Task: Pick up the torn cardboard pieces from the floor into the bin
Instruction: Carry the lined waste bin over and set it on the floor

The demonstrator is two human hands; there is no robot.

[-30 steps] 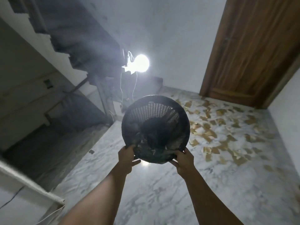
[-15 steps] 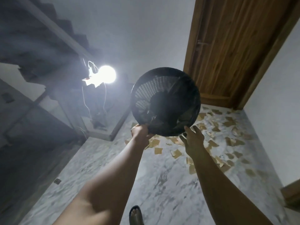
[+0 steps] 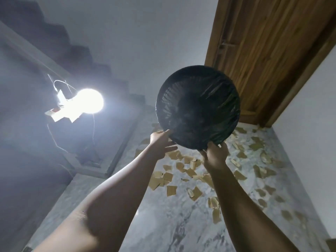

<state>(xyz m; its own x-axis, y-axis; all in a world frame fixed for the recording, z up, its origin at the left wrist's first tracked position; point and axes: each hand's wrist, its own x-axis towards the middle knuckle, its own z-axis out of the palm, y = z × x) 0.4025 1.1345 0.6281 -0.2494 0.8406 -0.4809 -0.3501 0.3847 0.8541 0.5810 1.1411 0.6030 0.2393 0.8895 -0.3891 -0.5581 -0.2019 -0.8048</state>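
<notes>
A round black mesh bin (image 3: 198, 106) lined with a dark bag is held up in front of me, its opening facing me. My right hand (image 3: 215, 152) grips the bin's lower rim with curled fingers. My left hand (image 3: 161, 142) touches the lower left rim with its fingers spread and straight. Several torn brown cardboard pieces (image 3: 171, 190) lie scattered on the marble floor (image 3: 163, 224) below and beyond the bin, toward the door.
A wooden door (image 3: 269, 51) stands at the right behind the bin. A bright bare bulb (image 3: 89, 100) hangs at the left under a staircase (image 3: 60, 42). A white wall (image 3: 312, 124) borders the floor on the right.
The bin has shifted right toward the door. My right hand, open half a second ago, now grips the rim. My left hand has loosened from a grip to straight fingers.
</notes>
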